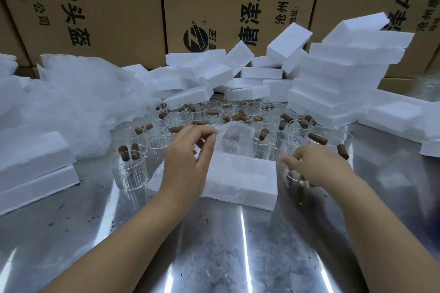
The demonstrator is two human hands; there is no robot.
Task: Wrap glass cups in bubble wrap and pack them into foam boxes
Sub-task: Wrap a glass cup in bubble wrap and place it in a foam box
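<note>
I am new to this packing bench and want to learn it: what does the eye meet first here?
First, the crowd of glass cups with brown cylinders among them, mid-table. In front, the left hand pinches a wrap sheet at the far edge of a foam box, and the right hand holds one cup. Foam stacks rise at back right.

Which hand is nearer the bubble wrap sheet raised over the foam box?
Left. The left hand pinches the bubble wrap sheet at its left edge; the right hand is apart from it, to its right, gripping a glass cup beside the foam box.
</note>
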